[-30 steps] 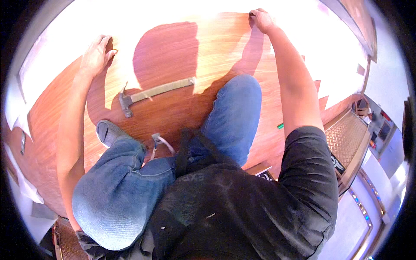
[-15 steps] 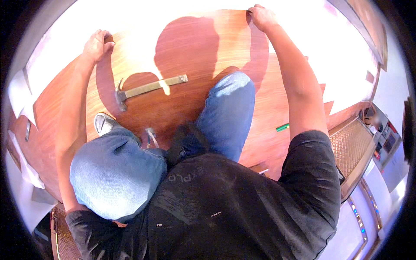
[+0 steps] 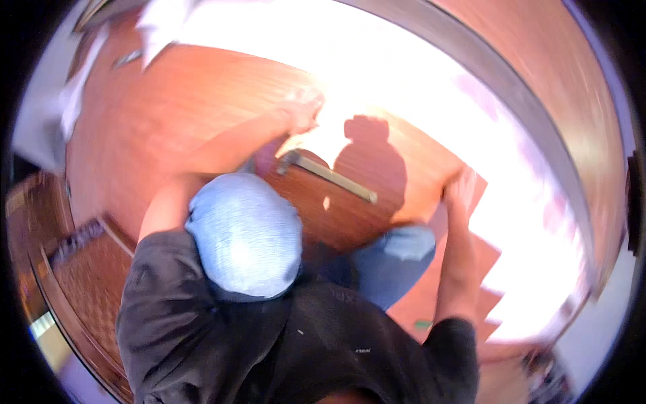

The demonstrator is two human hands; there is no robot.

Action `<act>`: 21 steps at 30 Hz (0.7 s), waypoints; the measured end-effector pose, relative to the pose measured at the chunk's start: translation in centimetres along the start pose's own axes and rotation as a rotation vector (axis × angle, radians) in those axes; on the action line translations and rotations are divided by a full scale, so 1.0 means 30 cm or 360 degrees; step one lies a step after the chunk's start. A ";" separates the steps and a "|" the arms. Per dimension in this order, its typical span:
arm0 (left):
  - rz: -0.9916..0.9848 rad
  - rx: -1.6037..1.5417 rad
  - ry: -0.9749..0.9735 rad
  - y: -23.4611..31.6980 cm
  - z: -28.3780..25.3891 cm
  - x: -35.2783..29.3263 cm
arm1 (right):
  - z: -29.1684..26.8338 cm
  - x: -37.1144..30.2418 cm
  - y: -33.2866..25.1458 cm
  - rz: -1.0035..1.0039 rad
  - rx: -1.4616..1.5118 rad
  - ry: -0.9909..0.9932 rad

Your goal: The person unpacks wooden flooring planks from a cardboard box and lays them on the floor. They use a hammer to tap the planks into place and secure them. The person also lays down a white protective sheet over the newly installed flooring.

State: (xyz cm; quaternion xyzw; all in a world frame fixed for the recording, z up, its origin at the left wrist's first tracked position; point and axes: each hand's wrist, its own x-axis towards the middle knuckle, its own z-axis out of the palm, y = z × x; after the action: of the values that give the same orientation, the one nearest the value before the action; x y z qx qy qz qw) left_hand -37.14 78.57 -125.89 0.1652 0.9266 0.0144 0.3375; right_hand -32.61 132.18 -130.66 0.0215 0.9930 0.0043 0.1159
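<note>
A broad reddish-brown wood-grain sheet [image 3: 222, 87] lies beneath me, its far edge running along a glaring white area. My left hand [image 3: 303, 111] is near that edge, just beyond the head of a hammer; motion blur hides its fingers. My right hand [image 3: 461, 187] is at the sheet's edge farther right, fingers towards the bright area. Its fingers are smeared too, and whether it grips the edge cannot be made out. Between the hands, the hammer [image 3: 340, 180] lies flat on the sheet with its pale handle slanting down to the right. Neither hand touches it.
My denim-covered knees [image 3: 245, 232] are over the sheet. White sheets [image 3: 158, 30] and a small metal piece [image 3: 126, 59] lie at the far left. A small green object [image 3: 422, 324] is beside my right arm. A brown textured panel [image 3: 94, 269] stands at the lower left.
My view has swung, so the sheet and hammer appear turned and shifted right. Both hands are closer to the hammer and to each other. The hammer still lies untouched on the sheet.
</note>
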 end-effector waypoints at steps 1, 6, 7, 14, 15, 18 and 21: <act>-0.0017 -0.0136 -0.0031 -0.025 0.002 -0.038 | 0.039 -0.023 0.048 0.0011 0.0019 0.0094; -0.0043 -0.0465 0.0413 -0.285 0.194 -0.256 | -0.213 -0.070 -0.049 0.0236 -0.0062 -0.0601; -0.0154 -0.0587 0.0527 -0.343 0.227 -0.273 | -0.236 -0.064 -0.056 0.0228 -0.0080 -0.0753; -0.0786 -0.2149 0.1403 -0.849 0.416 -0.135 | 0.058 -0.273 -0.337 -0.0062 0.0041 -0.0183; -0.0825 -0.2487 0.1612 -0.977 0.462 -0.083 | 0.048 -0.284 -0.441 -0.0044 0.0123 -0.0289; -0.0969 -0.2336 0.2062 -1.391 0.457 -0.033 | -0.015 -0.284 -0.771 -0.0136 0.0236 -0.0422; -0.0932 -0.2764 0.2237 -1.548 0.096 0.074 | -0.089 -0.181 -0.945 -0.0113 0.0254 -0.0347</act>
State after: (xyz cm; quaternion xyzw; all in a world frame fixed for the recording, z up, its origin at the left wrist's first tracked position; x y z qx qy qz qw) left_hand -50.68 35.15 -135.92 -0.3883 0.5905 0.6569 -0.2625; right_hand -29.12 103.61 -127.20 -0.0043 0.9718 -0.0813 0.2212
